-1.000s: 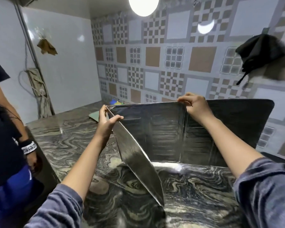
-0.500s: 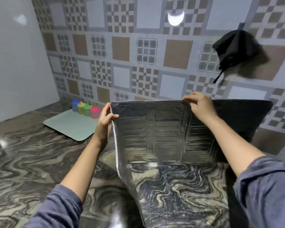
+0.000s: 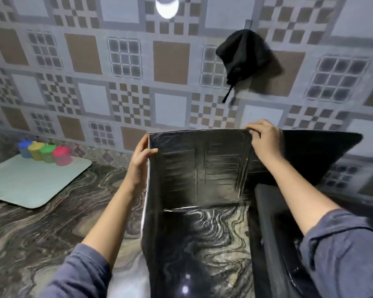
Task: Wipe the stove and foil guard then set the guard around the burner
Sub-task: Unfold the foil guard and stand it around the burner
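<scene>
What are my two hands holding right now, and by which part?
The folding silver foil guard, by its top edge: left hand at the left fold's upper corner, right hand at the right fold.

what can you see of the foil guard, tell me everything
The foil guard is a shiny, creased silver sheet folded into three panels: back, left and a dark right wing. It is upright, its lower edge at the marbled counter. The left hand grips its left corner fold; the right hand pinches the top edge.

Silver foil guard (image 3: pixel 200 166), swirly marble counter (image 3: pixel 41 229)
</scene>
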A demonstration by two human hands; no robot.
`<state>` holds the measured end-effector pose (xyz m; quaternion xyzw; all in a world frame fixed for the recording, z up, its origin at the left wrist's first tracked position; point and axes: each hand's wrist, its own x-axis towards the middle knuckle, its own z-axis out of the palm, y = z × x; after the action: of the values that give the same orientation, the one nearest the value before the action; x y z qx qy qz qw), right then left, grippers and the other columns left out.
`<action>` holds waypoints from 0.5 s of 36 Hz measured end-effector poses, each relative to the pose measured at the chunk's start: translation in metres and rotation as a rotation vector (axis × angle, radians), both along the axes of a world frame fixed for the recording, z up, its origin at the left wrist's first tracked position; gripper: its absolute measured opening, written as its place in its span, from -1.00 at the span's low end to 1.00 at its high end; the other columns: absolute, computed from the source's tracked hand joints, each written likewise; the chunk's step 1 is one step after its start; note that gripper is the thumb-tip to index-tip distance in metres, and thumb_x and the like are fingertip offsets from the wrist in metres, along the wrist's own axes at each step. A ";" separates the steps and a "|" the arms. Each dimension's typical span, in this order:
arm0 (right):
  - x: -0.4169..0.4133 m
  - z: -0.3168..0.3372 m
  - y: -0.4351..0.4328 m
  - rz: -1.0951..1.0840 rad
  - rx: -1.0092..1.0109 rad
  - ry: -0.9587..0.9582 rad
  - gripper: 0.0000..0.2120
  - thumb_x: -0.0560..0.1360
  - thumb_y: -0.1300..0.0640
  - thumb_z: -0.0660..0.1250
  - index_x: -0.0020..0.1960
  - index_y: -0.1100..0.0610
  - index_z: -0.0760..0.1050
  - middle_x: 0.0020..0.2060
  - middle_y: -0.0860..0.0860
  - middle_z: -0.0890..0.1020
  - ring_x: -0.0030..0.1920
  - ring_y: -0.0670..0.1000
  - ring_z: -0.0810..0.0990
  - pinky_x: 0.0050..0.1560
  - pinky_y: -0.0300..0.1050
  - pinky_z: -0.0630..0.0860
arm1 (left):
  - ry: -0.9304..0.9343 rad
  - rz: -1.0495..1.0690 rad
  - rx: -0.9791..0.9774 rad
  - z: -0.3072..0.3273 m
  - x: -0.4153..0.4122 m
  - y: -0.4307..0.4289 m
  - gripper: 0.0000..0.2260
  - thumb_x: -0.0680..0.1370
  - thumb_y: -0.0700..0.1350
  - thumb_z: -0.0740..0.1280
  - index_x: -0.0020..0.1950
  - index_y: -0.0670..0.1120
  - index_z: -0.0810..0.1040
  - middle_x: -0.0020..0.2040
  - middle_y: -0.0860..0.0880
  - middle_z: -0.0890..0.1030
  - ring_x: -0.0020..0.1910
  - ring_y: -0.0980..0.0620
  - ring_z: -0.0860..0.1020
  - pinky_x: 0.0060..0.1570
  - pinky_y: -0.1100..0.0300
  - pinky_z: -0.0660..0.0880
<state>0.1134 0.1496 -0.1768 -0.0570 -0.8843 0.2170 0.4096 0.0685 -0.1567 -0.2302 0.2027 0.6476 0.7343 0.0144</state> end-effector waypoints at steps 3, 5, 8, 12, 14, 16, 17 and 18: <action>0.007 -0.005 0.025 -0.080 -0.016 0.021 -0.79 0.47 0.35 0.27 -0.04 0.18 0.65 -0.08 0.11 0.66 -0.07 0.14 0.60 -0.01 -0.10 0.51 | -0.013 -0.054 -0.005 0.000 -0.018 0.029 -0.24 0.20 -0.17 0.34 0.38 -0.34 0.25 -0.07 0.15 0.67 0.05 0.09 0.56 -0.07 0.33 0.51; 0.012 -0.010 0.041 -0.136 -0.034 0.033 -0.78 0.48 0.35 0.25 -0.03 0.18 0.65 -0.05 0.10 0.66 -0.04 0.14 0.60 0.02 -0.13 0.48 | -0.041 -0.086 -0.016 0.006 -0.012 0.050 -0.27 0.20 -0.13 0.34 0.34 -0.31 0.30 -0.10 0.19 0.68 -0.03 0.20 0.60 -0.08 0.36 0.52; 0.022 -0.015 0.063 -0.211 -0.058 0.036 -0.76 0.50 0.34 0.23 0.00 0.18 0.65 0.02 0.10 0.65 0.04 0.13 0.58 0.05 -0.16 0.44 | -0.041 -0.126 0.067 -0.004 -0.007 0.083 -0.65 0.37 -0.24 0.27 0.16 -0.07 0.46 -0.10 0.20 0.68 -0.06 0.26 0.61 -0.10 0.40 0.51; 0.033 -0.020 0.095 -0.260 -0.095 0.041 -0.75 0.51 0.35 0.21 0.00 0.17 0.65 0.00 0.11 0.65 0.02 0.12 0.58 -0.03 -0.23 0.39 | -0.054 -0.151 0.074 0.001 -0.007 0.117 -0.25 0.22 -0.08 0.37 0.41 -0.16 0.31 0.30 -0.05 0.51 0.29 0.02 0.46 0.27 0.17 0.40; 0.038 -0.022 0.111 -0.286 -0.128 0.038 -0.75 0.51 0.35 0.21 0.00 0.19 0.64 0.01 0.11 0.65 0.03 0.13 0.58 -0.03 -0.24 0.38 | -0.044 -0.168 0.018 0.004 -0.006 0.136 -0.24 0.22 -0.15 0.36 0.42 -0.19 0.26 0.27 0.08 0.52 0.24 0.21 0.49 0.20 0.35 0.42; 0.043 -0.024 0.128 -0.313 -0.149 0.048 -0.76 0.50 0.36 0.22 0.01 0.21 0.64 0.02 0.12 0.65 0.06 0.13 0.57 0.03 -0.21 0.40 | -0.025 -0.169 -0.019 0.004 -0.004 0.159 -0.33 0.30 -0.25 0.27 0.41 -0.15 0.22 0.29 0.11 0.48 0.20 0.33 0.46 -0.04 0.54 0.43; 0.045 -0.025 0.135 -0.327 -0.157 0.053 -0.77 0.50 0.35 0.22 0.01 0.21 0.63 0.03 0.13 0.65 0.08 0.14 0.57 0.07 -0.16 0.43 | -0.017 -0.160 -0.014 0.005 -0.002 0.169 -0.35 0.36 -0.29 0.25 0.44 -0.16 0.18 0.39 0.03 0.37 0.31 0.25 0.38 -0.10 0.59 0.42; 0.047 -0.026 0.143 -0.343 -0.164 0.056 -0.77 0.50 0.35 0.22 0.02 0.20 0.63 0.04 0.13 0.65 0.09 0.14 0.56 0.10 -0.11 0.45 | -0.001 -0.168 0.004 0.002 -0.002 0.176 -0.42 0.44 -0.33 0.22 0.45 -0.15 0.19 0.47 -0.05 0.25 0.42 0.13 0.26 -0.11 0.62 0.41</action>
<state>0.1604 0.2927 -0.2027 -0.2339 -0.8292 0.2171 0.4589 0.0662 0.0190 -0.2280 0.2561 0.6269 0.7318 0.0762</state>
